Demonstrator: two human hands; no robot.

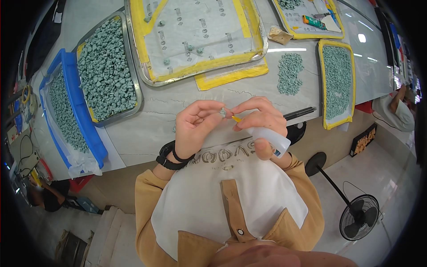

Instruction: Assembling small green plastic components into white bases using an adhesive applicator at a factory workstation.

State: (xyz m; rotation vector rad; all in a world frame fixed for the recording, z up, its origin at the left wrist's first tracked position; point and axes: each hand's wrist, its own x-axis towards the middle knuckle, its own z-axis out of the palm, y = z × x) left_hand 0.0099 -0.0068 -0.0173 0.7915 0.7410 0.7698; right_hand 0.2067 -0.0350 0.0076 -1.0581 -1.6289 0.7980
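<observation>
Near the table's front edge, in front of my chest, my left hand (191, 127) pinches a small pale green stone (223, 111) between thumb and fingertips. My right hand (266, 116) is wrapped round a small white squeeze bottle (276, 141), its yellow tip (236, 119) pointing at the stone. The fingertips of both hands almost meet there. Beyond them lies a large metal tray (175, 78) lined with printed paper and edged in yellow, with several scattered stones on it. A small patch of tiny green stones (290, 74) lies on the tabletop to the right.
At left stand a metal tray (138, 91) heaped with green stones and a blue tray (91, 129) of smaller ones. A yellow-edged tray (353, 84) of tiny stones stands right. Black tweezers-like tool (300, 114) lies nearby. A fan (359, 216) stands on the floor; other people sit at both sides.
</observation>
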